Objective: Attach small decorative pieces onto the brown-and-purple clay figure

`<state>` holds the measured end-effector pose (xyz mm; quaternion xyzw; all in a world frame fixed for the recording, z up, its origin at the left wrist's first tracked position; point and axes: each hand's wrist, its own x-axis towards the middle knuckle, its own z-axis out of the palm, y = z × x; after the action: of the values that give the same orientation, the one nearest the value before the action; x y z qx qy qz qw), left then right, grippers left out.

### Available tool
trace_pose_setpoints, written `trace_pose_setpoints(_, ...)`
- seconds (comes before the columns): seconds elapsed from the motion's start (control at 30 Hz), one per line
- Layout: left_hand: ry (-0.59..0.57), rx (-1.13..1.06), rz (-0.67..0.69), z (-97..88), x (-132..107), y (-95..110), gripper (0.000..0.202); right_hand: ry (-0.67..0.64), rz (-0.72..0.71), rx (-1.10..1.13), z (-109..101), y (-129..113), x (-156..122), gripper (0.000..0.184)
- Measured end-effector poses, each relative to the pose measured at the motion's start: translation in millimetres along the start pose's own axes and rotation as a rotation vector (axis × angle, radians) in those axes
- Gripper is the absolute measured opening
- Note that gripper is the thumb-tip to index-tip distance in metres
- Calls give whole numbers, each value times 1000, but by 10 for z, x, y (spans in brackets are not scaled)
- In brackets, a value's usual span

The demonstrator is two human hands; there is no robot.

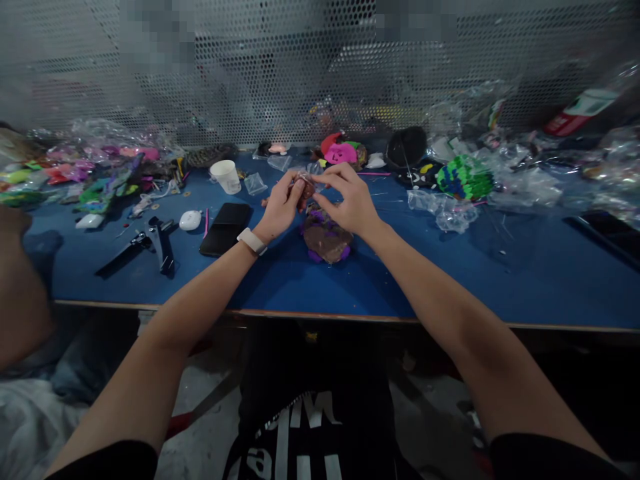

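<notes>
My left hand [283, 208], with a pale watch on its wrist, is closed around a small reddish-brown lump [307, 189] that looks like modelling clay in clear film. At the same lump, my right hand [349, 199] has thumb and forefinger curved round a bit of clear plastic film [320, 187]. Just below both hands lies a brown and purple clay piece [327, 241] on the blue table. Its upper part is partly hidden by my fingers.
Left of my hands are a black phone [226, 228], a white cup [226, 177], a white case [191, 220] and a black folding stand [150, 245]. Behind sit a pink clay figure [342, 154] and a green-blue clay piece [463, 178]. Another person's arm [23, 293] enters at left.
</notes>
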<state>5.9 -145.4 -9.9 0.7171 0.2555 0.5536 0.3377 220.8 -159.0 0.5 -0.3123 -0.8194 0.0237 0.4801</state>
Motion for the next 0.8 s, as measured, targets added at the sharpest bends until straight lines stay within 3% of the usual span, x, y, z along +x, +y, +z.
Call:
trace_pose_setpoints(0.37,1,2,11,-5,9,10,56,12,5,3,2,-24,2,19)
trace_pose_setpoints(0.8,-1,-14,-16,-22,2,24,55,-29,33,-17,-56,-19,21,28)
